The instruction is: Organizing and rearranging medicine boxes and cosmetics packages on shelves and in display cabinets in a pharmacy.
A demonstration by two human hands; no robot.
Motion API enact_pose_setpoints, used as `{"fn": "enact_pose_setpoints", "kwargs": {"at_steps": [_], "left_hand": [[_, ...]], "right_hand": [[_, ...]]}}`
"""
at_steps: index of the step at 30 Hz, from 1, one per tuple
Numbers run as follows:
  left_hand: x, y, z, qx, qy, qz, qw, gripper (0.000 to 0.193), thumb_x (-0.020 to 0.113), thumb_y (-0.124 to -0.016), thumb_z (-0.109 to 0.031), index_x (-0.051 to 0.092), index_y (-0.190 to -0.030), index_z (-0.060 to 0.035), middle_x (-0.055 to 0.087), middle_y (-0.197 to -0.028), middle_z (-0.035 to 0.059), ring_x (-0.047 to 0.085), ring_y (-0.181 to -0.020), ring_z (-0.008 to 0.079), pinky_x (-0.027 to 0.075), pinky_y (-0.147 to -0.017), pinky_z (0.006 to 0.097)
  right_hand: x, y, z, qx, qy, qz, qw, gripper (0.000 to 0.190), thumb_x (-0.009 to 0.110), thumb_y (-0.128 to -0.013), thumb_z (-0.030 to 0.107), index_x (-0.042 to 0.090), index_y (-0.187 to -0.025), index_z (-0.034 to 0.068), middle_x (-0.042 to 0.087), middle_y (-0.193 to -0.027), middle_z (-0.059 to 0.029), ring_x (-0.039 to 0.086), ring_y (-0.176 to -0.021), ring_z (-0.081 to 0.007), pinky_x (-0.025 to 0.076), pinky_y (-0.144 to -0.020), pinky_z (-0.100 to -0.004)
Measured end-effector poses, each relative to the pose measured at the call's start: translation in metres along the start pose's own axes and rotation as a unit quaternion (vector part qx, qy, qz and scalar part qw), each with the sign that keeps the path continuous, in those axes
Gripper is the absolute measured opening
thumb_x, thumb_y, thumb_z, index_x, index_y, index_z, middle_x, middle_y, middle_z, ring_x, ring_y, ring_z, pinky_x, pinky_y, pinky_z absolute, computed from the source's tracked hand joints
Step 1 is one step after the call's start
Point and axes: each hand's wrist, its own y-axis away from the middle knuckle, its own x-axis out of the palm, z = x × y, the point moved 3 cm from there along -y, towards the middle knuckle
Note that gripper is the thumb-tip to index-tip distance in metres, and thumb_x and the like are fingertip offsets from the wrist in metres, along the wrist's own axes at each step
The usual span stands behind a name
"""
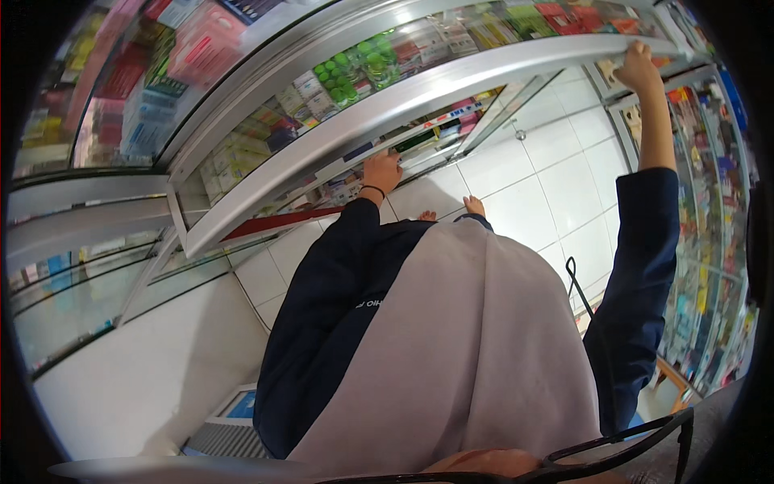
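Observation:
My right hand grips the far right part of a glass display counter's aluminium rim. Lower and nearer the middle, my left hand reaches to the counter's inner shelf, beside small boxes; its fingertips are partly hidden, and whether they hold anything is unclear. A dark band circles the left wrist. Beneath the glass top lie green-capped bottles, white boxes and yellowish boxes. An open glass door panel stands right of my left hand.
Pink and blue packages are stacked behind glass at upper left. Glass shelves of goods line the right side. My bare feet stand on the white tiled floor. A grey ridged object sits at lower left.

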Motion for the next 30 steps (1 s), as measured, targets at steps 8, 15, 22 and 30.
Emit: {"fn": "enact_pose_setpoints", "kwargs": {"at_steps": [8,15,22,30], "left_hand": [[0.015,-0.007,-0.002,0.101,-0.085,-0.016,0.991,0.038,0.057,-0.073,-0.021,0.060,-0.107,-0.0054,0.046,-0.130,0.0036,0.041,-0.120,0.0219,0.035,-0.093,0.0490],[0.012,-0.005,0.007,0.089,-0.086,-0.009,0.992,0.044,0.059,-0.072,-0.024,0.056,-0.112,-0.0057,0.046,-0.130,0.0038,0.041,-0.121,0.0205,0.035,-0.093,0.0493],[0.013,-0.010,-0.017,0.071,-0.096,0.026,0.992,0.045,0.060,-0.073,-0.027,0.057,-0.112,-0.0054,0.043,-0.133,0.0055,0.038,-0.123,0.0211,0.031,-0.096,0.0512],[0.026,-0.025,-0.043,0.012,-0.051,-0.021,0.998,0.040,0.060,-0.071,-0.026,0.061,-0.104,-0.0022,0.039,-0.136,0.0082,0.034,-0.125,0.0255,0.025,-0.098,0.0530]], "right_hand": [[0.026,-0.013,-0.006,-0.002,-0.018,-0.065,0.998,0.070,0.066,-0.067,0.016,0.029,-0.123,-0.006,0.034,-0.129,-0.0313,0.052,-0.103,-0.0430,0.046,-0.086,-0.0442],[-0.020,0.013,0.030,0.083,0.010,0.068,0.994,0.085,0.065,-0.070,0.023,0.020,-0.133,-0.010,0.019,-0.138,-0.0334,0.052,-0.107,-0.0415,0.045,-0.090,-0.0398],[-0.024,0.023,0.021,0.079,0.101,0.018,0.992,0.075,0.058,-0.071,0.012,0.022,-0.133,-0.011,0.021,-0.138,-0.0332,0.048,-0.112,-0.0417,0.042,-0.093,-0.0408],[-0.023,0.024,0.013,0.098,-0.056,-0.023,0.993,0.063,0.047,-0.073,0.005,0.026,-0.130,-0.011,0.031,-0.133,-0.0329,0.056,-0.098,-0.0428,0.047,-0.083,-0.0428]]}}
